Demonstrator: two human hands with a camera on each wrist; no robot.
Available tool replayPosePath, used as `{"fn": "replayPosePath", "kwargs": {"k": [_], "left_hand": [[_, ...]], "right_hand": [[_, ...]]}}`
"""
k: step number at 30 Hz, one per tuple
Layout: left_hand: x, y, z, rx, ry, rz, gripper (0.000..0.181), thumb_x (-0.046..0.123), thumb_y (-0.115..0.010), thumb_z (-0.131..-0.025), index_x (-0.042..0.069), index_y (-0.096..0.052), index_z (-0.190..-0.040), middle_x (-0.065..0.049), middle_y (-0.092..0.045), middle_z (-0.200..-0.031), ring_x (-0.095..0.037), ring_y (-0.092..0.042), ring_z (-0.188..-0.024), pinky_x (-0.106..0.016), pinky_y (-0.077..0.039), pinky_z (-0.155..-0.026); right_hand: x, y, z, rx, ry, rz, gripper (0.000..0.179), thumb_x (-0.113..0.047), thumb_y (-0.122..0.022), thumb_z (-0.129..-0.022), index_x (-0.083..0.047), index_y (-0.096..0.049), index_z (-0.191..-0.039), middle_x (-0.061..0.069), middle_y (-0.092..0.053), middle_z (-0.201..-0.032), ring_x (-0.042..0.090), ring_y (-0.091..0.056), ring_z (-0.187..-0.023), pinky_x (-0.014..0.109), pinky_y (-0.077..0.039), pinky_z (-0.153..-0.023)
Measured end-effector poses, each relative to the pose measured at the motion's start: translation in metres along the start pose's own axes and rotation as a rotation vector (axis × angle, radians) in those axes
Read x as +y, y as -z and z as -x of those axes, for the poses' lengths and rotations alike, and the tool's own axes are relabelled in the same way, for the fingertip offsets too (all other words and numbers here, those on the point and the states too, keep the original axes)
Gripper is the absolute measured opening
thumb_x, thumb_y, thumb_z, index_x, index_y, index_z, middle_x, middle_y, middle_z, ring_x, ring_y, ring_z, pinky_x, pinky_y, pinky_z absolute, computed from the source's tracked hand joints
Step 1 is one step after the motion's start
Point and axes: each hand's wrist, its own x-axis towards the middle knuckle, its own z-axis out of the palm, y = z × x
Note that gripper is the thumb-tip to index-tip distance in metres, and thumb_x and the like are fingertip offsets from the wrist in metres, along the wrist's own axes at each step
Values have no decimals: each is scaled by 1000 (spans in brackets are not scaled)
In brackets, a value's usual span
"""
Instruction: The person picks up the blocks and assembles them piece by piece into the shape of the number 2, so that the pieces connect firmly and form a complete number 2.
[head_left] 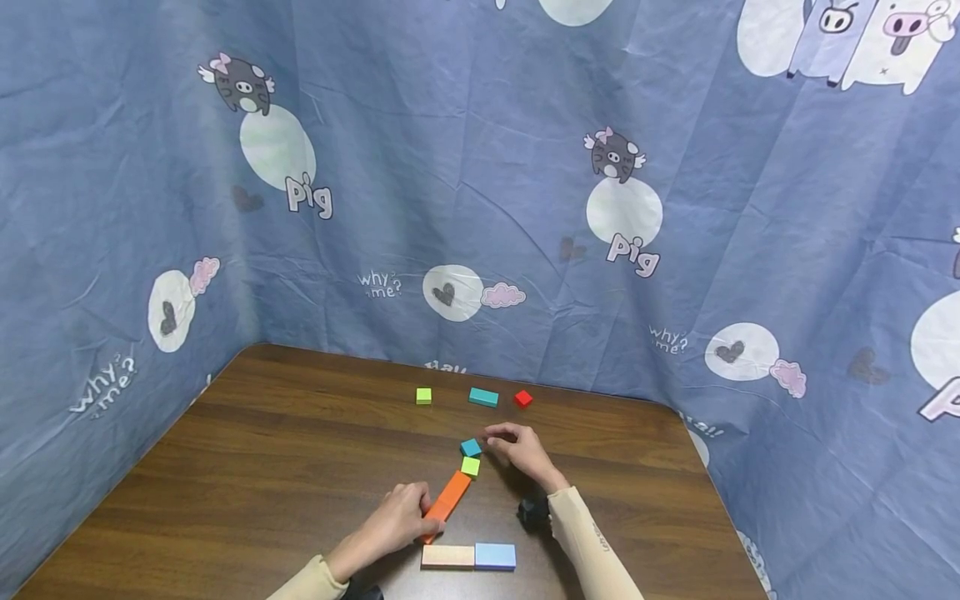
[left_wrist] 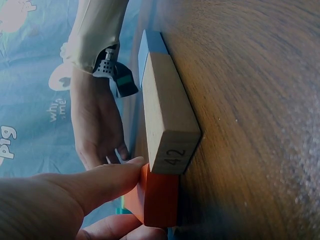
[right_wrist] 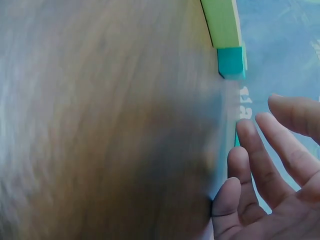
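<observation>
My left hand [head_left: 401, 515] pinches the near end of an orange block [head_left: 448, 498] that lies slantwise on the table, thumb on one side and fingers on the other. Beyond its far end come a lime green block [head_left: 470, 467] and a small teal block [head_left: 471, 448], set in a line. To the right of the teal block hovers my right hand [head_left: 521, 450], fingers loosely bent and holding nothing. Closer to me, a pale wooden block [head_left: 447, 557], marked 42 in the left wrist view, lies end to end with a light blue block [head_left: 495, 556].
Along the back of the brown wooden table [head_left: 300, 450] lie a lime green block [head_left: 423, 396], a longer teal block [head_left: 483, 397] and a red block [head_left: 522, 398]. A blue cloth [head_left: 465, 200] with pig prints hangs behind the table and at both sides.
</observation>
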Motion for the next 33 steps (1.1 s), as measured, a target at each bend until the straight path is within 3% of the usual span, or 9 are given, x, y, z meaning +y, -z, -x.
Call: {"fn": "replayPosePath", "kwargs": {"k": [7, 11, 15, 18, 27, 33], "left_hand": [[-1, -1, 0, 4, -7, -5, 35, 22, -85, -66, 11, -53, -69, 7, -47, -60, -9, -39, -52, -23, -29, -47], [0, 0, 0, 3, -7, -6, 35, 21, -85, -66, 10, -53, -70, 7, -47, -60, -9, -38, -53, -23, -29, -48], [0, 1, 0, -1, 1, -2, 35, 21, -85, -66, 10, -53, -70, 7, -47, -60, -9, -39, -53, -22, -29, -48], [0, 1, 0, -4, 10, 2, 35, 21, -85, -66, 10, -53, -70, 6, -47, -61, -9, -39, -53, -22, -29, -47], [-1, 1, 0, -9, 14, 3, 34, 22, -85, -67, 10, -53, -71, 6, -47, -60, -10, -40, -53, -22, -29, -47], [0, 1, -1, -27, 23, 11, 34, 22, -84, -68, 9, -53, -72, 6, -47, -61, -10, -40, -54, -22, -29, -48]], "right_hand": [[8, 8, 0, 72, -33, -39, 23, -18, -67, -90, -6, -71, -109, 8, -72, -107, 19, -63, -102, 35, -46, -87], [6, 15, 4, 106, -47, -53, 23, -17, -67, -89, -5, -70, -108, 10, -71, -107, 16, -61, -90, 32, -45, -80], [10, 20, 4, 153, -58, -58, 22, -15, -68, -89, -5, -71, -107, 10, -72, -106, 17, -60, -90, 30, -45, -79], [18, 22, 3, 205, -68, -46, 21, -16, -69, -88, -5, -72, -106, 8, -72, -104, 17, -62, -100, 28, -45, -83], [26, 27, -2, 337, -109, -68, 23, -12, -71, -86, 0, -70, -106, 13, -73, -101, 19, -65, -94, 21, -45, -74], [30, 31, -10, 413, -153, -68, 23, -11, -71, -85, -1, -70, -107, 13, -73, -101, 21, -67, -94, 25, -46, -77]]}}
